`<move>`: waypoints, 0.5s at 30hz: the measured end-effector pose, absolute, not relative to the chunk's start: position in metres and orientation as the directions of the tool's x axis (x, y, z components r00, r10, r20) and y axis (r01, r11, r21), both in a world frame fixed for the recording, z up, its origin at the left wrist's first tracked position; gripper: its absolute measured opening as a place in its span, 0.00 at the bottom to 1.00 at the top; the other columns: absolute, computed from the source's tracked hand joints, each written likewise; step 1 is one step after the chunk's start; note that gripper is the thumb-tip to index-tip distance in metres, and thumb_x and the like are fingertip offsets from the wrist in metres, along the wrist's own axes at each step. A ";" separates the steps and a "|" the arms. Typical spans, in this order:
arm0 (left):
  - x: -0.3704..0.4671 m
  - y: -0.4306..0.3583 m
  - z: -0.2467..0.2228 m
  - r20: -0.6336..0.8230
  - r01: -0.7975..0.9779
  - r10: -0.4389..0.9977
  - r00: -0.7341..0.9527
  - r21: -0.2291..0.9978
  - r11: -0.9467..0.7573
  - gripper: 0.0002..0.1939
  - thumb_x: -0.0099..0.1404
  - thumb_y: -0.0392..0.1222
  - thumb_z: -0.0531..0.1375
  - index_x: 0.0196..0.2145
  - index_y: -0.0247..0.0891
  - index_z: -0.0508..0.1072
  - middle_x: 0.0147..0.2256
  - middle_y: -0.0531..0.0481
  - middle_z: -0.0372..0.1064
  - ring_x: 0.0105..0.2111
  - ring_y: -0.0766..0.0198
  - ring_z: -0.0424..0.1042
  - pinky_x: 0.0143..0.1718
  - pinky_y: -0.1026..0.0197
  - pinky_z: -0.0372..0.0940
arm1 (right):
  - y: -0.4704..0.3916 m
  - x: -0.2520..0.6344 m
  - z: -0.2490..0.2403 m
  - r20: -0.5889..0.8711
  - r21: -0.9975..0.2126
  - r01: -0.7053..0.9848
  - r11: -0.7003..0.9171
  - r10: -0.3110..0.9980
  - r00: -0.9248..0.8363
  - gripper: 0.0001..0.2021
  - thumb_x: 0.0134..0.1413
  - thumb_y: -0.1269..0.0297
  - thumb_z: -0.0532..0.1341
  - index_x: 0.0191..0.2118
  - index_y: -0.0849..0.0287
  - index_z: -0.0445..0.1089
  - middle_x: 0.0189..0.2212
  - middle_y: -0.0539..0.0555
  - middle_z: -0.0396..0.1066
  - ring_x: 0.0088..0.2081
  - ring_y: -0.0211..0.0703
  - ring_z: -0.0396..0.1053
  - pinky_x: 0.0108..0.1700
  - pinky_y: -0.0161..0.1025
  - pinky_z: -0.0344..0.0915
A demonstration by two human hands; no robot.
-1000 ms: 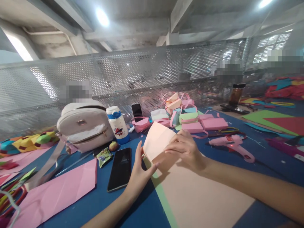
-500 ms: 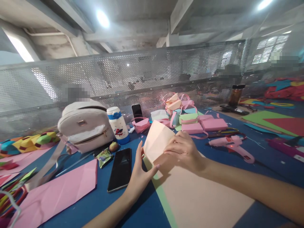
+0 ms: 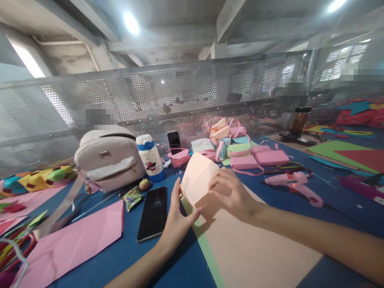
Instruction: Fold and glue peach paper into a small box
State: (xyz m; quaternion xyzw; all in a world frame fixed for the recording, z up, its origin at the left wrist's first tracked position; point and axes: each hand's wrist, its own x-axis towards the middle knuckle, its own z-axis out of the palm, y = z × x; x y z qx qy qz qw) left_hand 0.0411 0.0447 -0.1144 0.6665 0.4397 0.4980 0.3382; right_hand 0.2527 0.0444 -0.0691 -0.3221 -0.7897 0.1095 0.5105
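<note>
A folded peach paper piece stands upright between both hands, above a large flat peach sheet with a green sheet under its left edge. My left hand holds the piece at its lower left, thumb at the bottom corner and fingers behind the left side. On the right side, my right hand pinches the edge of the piece with thumb and curled fingers. The fingertips of the left hand are partly hidden by the paper.
A black phone, snack packet, bottle and backpack are at left, beside pink paper. Small paper bags stand behind. A pink glue gun lies right; a perforated metal screen rises behind.
The fingers of my right hand have shifted slightly left and down along the paper's right edge. My left hand keeps its hold, and the view has moved slightly.
</note>
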 end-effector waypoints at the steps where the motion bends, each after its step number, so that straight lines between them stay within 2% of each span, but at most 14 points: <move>1: 0.041 0.045 -0.114 0.364 0.249 0.924 0.117 0.890 -0.382 0.52 0.56 0.54 0.69 0.69 0.44 0.45 0.63 0.39 0.58 0.65 0.43 0.56 0.66 0.39 0.50 | 0.044 0.252 -0.069 0.735 -0.508 0.392 0.767 0.624 -0.267 0.07 0.60 0.75 0.64 0.33 0.55 0.69 0.34 0.48 0.70 0.40 0.45 0.65 0.46 0.45 0.55; 15: 0.042 0.045 -0.114 0.372 0.234 0.922 0.111 0.892 -0.388 0.51 0.56 0.52 0.69 0.69 0.46 0.46 0.62 0.40 0.58 0.65 0.44 0.56 0.66 0.40 0.50 | 0.042 0.251 -0.071 0.743 -0.499 0.395 0.771 0.616 -0.263 0.06 0.65 0.68 0.59 0.34 0.55 0.67 0.34 0.51 0.69 0.40 0.47 0.64 0.46 0.46 0.56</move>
